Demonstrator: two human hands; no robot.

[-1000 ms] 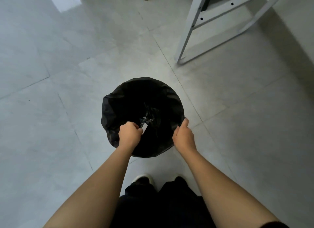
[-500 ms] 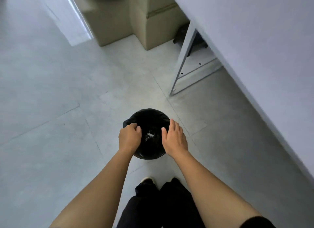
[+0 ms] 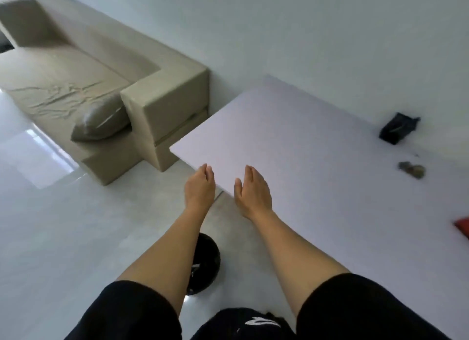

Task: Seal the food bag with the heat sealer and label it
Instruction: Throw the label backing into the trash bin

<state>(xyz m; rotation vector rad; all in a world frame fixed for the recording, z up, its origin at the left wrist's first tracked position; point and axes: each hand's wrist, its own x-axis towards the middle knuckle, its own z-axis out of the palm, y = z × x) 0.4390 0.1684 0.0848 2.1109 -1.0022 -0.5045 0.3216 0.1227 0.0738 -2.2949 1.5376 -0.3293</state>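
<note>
Black bag (image 3: 398, 128) rests on table (image 3: 304, 149) (by the wall); left hand (image 3: 200, 187) and right hand (image 3: 253, 191) hover empty, fingers relaxed

The bench's (image 3: 291, 142) left half offers open passage to the wall (image 3: 330, 48). A black pack (image 3: 397, 128), a clump (image 3: 411, 169) and a red item (image 3: 463, 228) obstruct its right side; a sofa (image 3: 162, 106) stands beside its left corner.

The left hand (image 3: 199, 187) and right hand (image 3: 252, 191) are hovering empty at the table (image 3: 291, 142) corner. A black bin (image 3: 206, 261) is sitting below.
</note>
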